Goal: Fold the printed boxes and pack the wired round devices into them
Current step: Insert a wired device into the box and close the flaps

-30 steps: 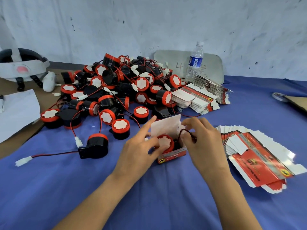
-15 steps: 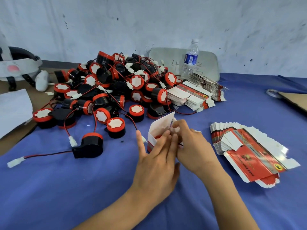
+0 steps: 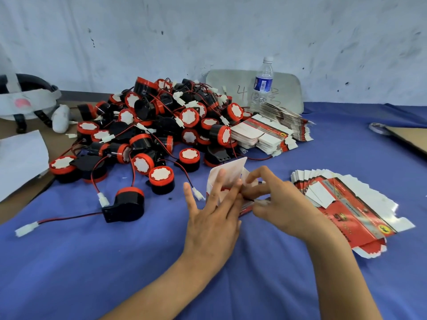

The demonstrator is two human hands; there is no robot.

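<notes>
Most of the printed box is covered by the two hands. Only its upright white flap and a strip of red print low on its right side show. It stands on the surface in the near middle. Of the round device inside it, just a sliver of red rim and white face shows between the fingers. A thin dark wire runs out between the hands, and its far end is hidden. At the left edge a padded headset and a white sheet are cut off, as is a cardboard piece at the right.

The surface is covered in matte blue cloth. The pile of devices, far and left, is made up of black plastic drums with red rings, white scalloped face stickers, red-and-black wires and white plugs. Glossy flat box blanks lie fanned at the right, with another stack further back. Behind that stack stands a clear water bottle.

The left hand has its grip apart, with straight fingers laid across the box's opening and the thumb splayed to the left. The right hand has curled fingers, and its fingertips are pinched together against the right side of the box. Whether they also hold the wire is hard to tell.
</notes>
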